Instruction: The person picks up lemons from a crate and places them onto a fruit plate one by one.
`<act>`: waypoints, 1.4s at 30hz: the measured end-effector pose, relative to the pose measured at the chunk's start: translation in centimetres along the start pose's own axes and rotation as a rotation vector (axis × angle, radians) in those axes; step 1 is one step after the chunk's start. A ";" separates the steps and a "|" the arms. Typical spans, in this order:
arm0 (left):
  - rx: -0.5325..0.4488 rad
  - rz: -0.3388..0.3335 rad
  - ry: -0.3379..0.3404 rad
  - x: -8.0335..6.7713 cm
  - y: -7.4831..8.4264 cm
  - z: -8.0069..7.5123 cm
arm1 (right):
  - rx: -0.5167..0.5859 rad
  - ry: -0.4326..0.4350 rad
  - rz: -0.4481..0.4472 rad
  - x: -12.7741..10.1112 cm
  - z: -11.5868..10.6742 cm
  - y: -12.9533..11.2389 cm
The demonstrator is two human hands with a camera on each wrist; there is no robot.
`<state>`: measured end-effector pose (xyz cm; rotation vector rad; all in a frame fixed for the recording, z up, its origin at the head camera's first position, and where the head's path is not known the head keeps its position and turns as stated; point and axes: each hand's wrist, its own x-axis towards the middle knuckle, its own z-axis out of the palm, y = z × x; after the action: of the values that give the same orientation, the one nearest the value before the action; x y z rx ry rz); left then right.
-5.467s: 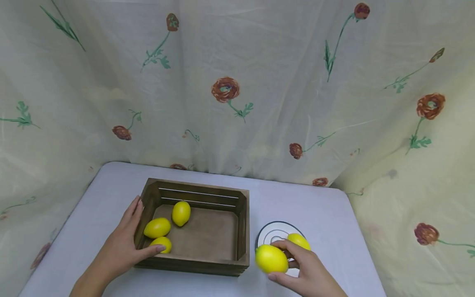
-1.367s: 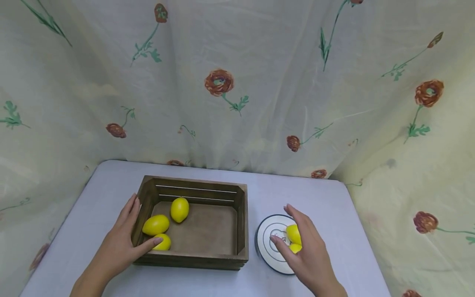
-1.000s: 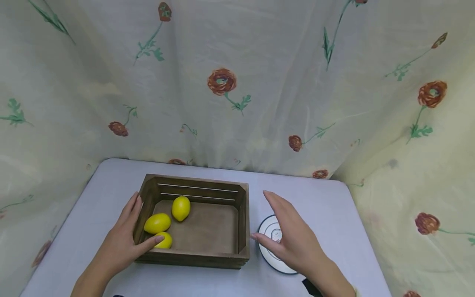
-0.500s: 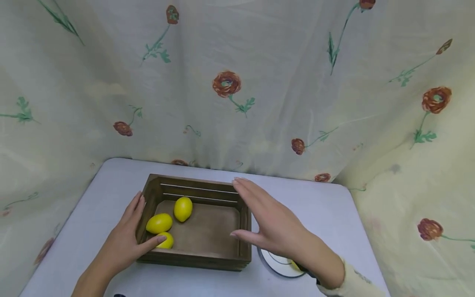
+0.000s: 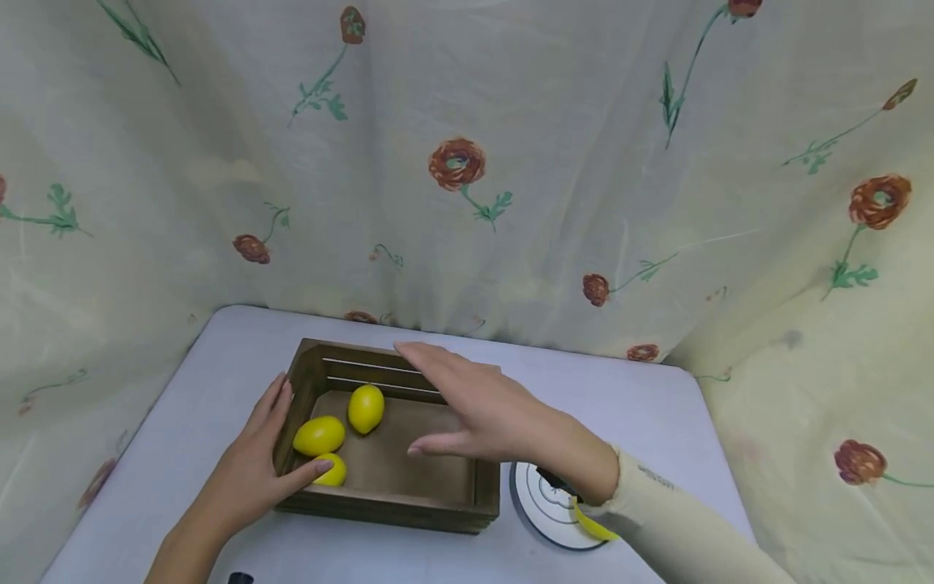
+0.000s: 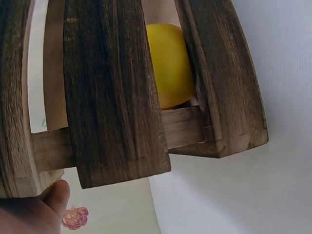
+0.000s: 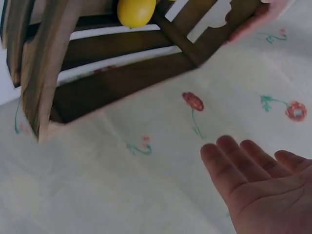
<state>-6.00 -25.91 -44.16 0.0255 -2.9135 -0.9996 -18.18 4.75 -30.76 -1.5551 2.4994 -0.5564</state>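
A dark brown wooden crate (image 5: pixel 409 513) with slatted sides holds three yellow lemons (image 5: pixel 319 436) at its left. My left hand (image 5: pixel 251 462) holds the crate's left side, fingers along the outer wall and thumb over the front rim above the nearest lemon. In the left wrist view, part of that hand (image 6: pixel 34 214) meets the slatted wall, and a lemon (image 6: pixel 169 68) shows through a gap. My right hand (image 5: pixel 481 405) is over the crate's right part, palm facing left, fingers extended, nothing held; the right wrist view shows its open palm (image 7: pixel 265 190).
Right of the crate, a white round plate (image 5: pixel 536 507) with dark rings bears yellow fruit (image 5: pixel 594 523), mostly covered by my right forearm. The white table (image 5: pixel 620 405) ends at a flowered curtain (image 5: pixel 540 203). A small black object (image 5: pixel 241 578) lies at the front edge.
Earlier my right hand held a lemon by the plate, then was beside two lemons there, no longer gripping. It has since moved left over the crate. My left hand stayed put.
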 end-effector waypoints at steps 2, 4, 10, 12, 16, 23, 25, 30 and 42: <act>0.001 0.001 0.002 -0.1 -0.1 0.0 | 0.026 -0.032 -0.004 0.9 0.4 0.2; 0.003 0.000 0.003 -0.1 -0.1 0.0 | 0.056 -0.058 -0.006 1.7 0.9 0.6; 0.006 0.003 0.005 -0.1 -0.4 0.1 | 0.128 -0.137 0.020 3.8 2.8 1.6; 0.008 0.001 0.005 -0.1 -0.3 0.2 | 0.129 -0.158 0.032 4.4 3.4 2.0; 0.010 0.003 0.010 0.0 -0.1 0.2 | 0.124 -0.202 0.054 5.4 4.5 2.5; 0.009 0.003 0.007 0.0 0.0 0.3 | 0.075 -0.279 0.041 6.9 6.0 3.0; 0.008 0.002 0.010 0.0 0.0 0.2 | 0.055 -0.293 0.025 7.3 6.3 2.9; 0.006 0.009 0.011 0.0 -0.1 0.2 | 0.012 -0.328 0.025 8.5 7.4 2.7; -0.009 0.013 0.024 -0.1 -0.6 0.2 | -0.120 -0.350 0.064 11.1 10.6 2.9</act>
<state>-5.93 -26.21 -44.71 0.0173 -2.8836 -1.0036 -22.27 -6.41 -40.85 -1.4562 2.3375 -0.1121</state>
